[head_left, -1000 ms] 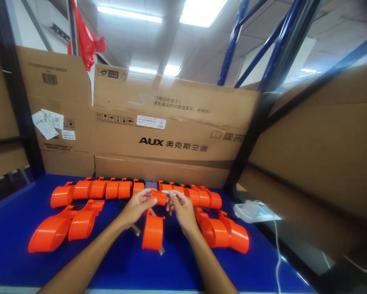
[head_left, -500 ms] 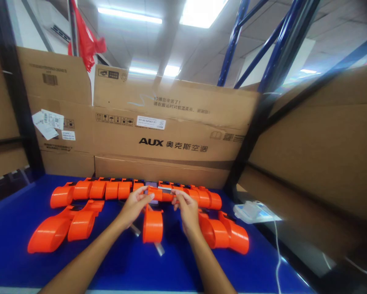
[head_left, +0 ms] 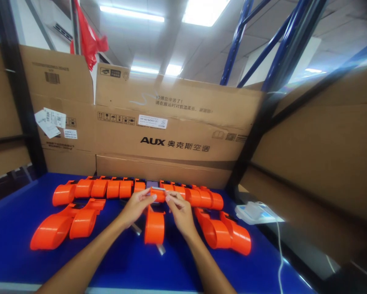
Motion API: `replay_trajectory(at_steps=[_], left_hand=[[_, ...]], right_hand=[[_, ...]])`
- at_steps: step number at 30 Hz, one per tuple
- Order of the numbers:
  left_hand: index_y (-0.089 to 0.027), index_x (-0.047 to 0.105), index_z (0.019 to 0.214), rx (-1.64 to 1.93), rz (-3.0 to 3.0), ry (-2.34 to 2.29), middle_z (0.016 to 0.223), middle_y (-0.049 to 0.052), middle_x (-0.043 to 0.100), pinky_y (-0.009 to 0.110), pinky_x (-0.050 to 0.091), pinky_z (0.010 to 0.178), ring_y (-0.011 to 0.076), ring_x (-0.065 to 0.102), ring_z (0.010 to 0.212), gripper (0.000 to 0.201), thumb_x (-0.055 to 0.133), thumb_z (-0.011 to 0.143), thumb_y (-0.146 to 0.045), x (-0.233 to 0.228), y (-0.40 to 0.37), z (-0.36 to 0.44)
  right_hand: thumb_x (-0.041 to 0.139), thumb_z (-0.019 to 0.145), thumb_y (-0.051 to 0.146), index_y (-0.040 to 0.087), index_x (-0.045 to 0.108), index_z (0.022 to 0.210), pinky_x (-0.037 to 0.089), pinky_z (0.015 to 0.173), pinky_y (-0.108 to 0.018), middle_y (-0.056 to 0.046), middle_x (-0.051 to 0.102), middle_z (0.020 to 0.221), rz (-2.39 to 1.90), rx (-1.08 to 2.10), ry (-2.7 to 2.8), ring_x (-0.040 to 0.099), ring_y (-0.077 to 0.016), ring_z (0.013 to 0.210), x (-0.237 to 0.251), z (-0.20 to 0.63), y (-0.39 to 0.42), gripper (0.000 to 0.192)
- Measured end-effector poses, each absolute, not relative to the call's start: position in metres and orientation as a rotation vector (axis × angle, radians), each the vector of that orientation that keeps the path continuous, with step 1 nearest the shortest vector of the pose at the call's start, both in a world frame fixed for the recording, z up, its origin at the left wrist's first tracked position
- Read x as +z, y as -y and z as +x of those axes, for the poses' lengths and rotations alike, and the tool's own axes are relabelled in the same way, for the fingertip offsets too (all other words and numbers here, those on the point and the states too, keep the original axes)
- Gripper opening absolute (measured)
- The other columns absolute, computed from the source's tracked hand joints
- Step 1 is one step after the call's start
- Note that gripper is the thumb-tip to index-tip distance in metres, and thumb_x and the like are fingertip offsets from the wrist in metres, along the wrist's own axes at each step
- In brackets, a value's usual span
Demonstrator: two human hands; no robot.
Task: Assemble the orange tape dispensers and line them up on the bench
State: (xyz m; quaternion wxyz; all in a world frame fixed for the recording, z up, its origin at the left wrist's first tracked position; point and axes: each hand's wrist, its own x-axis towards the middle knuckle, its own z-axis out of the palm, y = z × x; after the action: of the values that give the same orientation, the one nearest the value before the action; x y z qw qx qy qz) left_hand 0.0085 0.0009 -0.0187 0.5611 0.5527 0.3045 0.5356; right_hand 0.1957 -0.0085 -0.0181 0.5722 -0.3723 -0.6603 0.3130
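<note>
My left hand pinches an orange plastic band between thumb and fingers, held up over the table. Along the band's top edge lies a thin silvery strip. The fingers of my right hand are closed at the right end of the strip and band; their tips partly hide what they grip. Below and between my hands stands a looped orange band. Metal strips lie partly under that loop.
Several looped orange bands with black parts line the back of the blue table. More loops sit at left and others at right. A phone-like object lies behind my hands. A white box with cable is at right.
My right hand has moved left toward my left hand. The silvery strip, earlier to the right of the held band, now lies along its top edge. The view has shifted slightly.
</note>
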Motion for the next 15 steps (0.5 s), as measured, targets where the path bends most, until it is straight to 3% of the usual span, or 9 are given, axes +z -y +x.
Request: replay_trajectory(at_steps=[6, 9, 12, 15], left_hand=[[-0.013, 0.067, 0.116, 1.304, 1.177, -0.688, 0.077, 0.004, 0.073, 0.024, 0.049, 0.06, 0.0148, 0.064, 0.061, 0.047, 0.076, 0.077, -0.039, -0.011, -0.005, 0.002], [-0.013, 0.069, 0.107, 1.464, 0.932, -0.656, 0.083, 0.007, 0.075, 0.027, 0.053, 0.068, 0.0195, 0.069, 0.072, 0.043, 0.079, 0.073, -0.037, -0.006, -0.013, -0.009], [-0.012, 0.069, 0.095, 1.577, 0.759, -0.653, 0.077, 0.006, 0.074, 0.028, 0.054, 0.062, 0.0198, 0.069, 0.064, 0.039, 0.082, 0.068, -0.036, -0.004, -0.023, -0.026], [-0.011, 0.068, 0.09, 1.604, 0.672, -0.642, 0.068, 0.003, 0.071, 0.026, 0.051, 0.054, 0.0176, 0.065, 0.055, 0.038, 0.081, 0.067, -0.037, -0.005, -0.031, -0.039]], right_hand=[[0.056, 0.091, 0.049, 0.026, 0.067, 0.126, 0.048, 0.056, -0.029, -0.006, 0.069, 0.098, -0.898, 0.714, 1.54, 0.061, -0.019, 0.071, -0.024, 0.191, 0.006, 0.043], [0.051, 0.094, 0.046, 0.025, 0.062, 0.13, 0.053, 0.075, -0.035, -0.008, 0.071, 0.107, -0.923, 0.606, 1.668, 0.065, -0.0233, 0.09, -0.028, 0.188, 0.009, 0.043], [0.051, 0.096, 0.037, 0.026, 0.055, 0.137, 0.045, 0.096, -0.041, -0.009, 0.066, 0.124, -0.93, 0.44, 2.059, 0.057, -0.0256, 0.113, -0.029, 0.18, 0.016, 0.042], [0.048, 0.096, 0.023, 0.029, 0.038, 0.148, 0.038, 0.1, -0.041, -0.007, 0.057, 0.137, -0.936, 0.316, 2.41, 0.049, -0.0253, 0.118, -0.029, 0.168, 0.022, 0.053]])
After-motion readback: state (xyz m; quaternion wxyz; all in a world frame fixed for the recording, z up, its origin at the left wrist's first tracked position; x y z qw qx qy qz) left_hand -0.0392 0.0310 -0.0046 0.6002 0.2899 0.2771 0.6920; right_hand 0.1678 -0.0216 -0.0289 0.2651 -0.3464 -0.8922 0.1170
